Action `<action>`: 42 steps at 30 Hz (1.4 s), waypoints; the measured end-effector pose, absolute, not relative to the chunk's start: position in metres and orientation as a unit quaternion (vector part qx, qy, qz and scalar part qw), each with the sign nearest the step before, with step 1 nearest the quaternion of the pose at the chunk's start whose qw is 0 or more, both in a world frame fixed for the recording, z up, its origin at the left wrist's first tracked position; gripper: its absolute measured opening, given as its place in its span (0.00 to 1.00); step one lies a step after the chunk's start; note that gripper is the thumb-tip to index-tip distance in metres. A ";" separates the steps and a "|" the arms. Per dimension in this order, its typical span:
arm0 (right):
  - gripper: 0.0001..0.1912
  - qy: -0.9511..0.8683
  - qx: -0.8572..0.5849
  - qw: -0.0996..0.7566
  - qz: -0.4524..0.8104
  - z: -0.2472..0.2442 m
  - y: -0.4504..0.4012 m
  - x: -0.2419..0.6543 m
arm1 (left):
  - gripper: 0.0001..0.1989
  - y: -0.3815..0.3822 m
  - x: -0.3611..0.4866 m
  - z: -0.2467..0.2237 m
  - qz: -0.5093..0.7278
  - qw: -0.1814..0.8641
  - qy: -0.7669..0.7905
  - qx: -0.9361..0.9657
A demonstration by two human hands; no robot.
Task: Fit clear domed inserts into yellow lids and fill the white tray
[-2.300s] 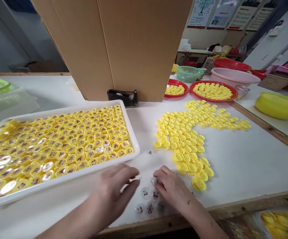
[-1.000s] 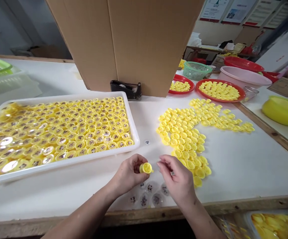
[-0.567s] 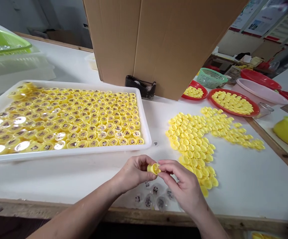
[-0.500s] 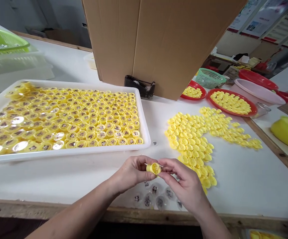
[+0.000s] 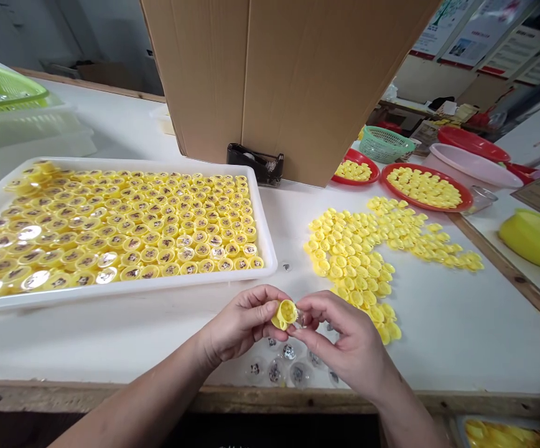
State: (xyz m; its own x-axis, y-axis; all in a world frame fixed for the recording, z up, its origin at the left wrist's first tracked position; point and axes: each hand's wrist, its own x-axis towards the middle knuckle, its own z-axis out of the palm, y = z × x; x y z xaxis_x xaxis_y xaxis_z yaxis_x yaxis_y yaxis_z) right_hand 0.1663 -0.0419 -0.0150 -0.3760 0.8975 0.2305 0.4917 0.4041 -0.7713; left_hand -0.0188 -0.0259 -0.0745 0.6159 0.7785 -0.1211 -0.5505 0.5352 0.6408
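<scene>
My left hand [image 5: 244, 325] holds a yellow plastic cap [image 5: 285, 314] with its hollow side showing. My right hand [image 5: 342, 342] pinches a small clear plastic piece [image 5: 300, 318] against the cap's rim. Several clear round pieces [image 5: 288, 352] with dark printed pictures lie on the table just below my hands. A loose pile of yellow caps [image 5: 349, 255] spreads to the right of my right hand. On the left, a white tray [image 5: 125, 287] holds rows of yellow caps fitted with pictured inserts.
A large cardboard box [image 5: 251, 81] stands behind the tray, with a black tape dispenser [image 5: 254, 165] at its foot. Red plates of yellow caps [image 5: 426, 188] and a green basket [image 5: 384, 144] sit farther back. The table's wooden front edge [image 5: 204, 398] runs below my hands.
My hands have come together around the yellow cap, which my left hand picked up. The cap has turned its hollow side upward. The view has shifted slightly.
</scene>
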 end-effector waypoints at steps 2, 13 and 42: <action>0.11 -0.763 -0.456 0.346 0.301 -0.016 -0.042 0.165 | 0.14 -0.026 -0.018 -0.075 0.389 0.855 0.201 0.276; 0.16 -0.852 -0.410 0.265 0.192 -0.021 -0.038 0.163 | 0.14 -0.028 -0.011 -0.083 0.384 0.858 0.230 0.254; 0.11 -0.831 -0.454 0.207 0.246 -0.010 -0.041 0.164 | 0.19 -0.030 -0.010 -0.081 0.353 0.868 0.258 0.238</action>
State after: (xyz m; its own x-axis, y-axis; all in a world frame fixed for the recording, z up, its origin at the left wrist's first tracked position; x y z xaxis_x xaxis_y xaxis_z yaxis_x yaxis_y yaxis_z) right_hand 0.1643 -0.0408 -0.0104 -0.5030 0.8559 0.1202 0.6527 0.4673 -0.5964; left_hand -0.0095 -0.0301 -0.0809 0.6184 0.7346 -0.2792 -0.4895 0.6380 0.5944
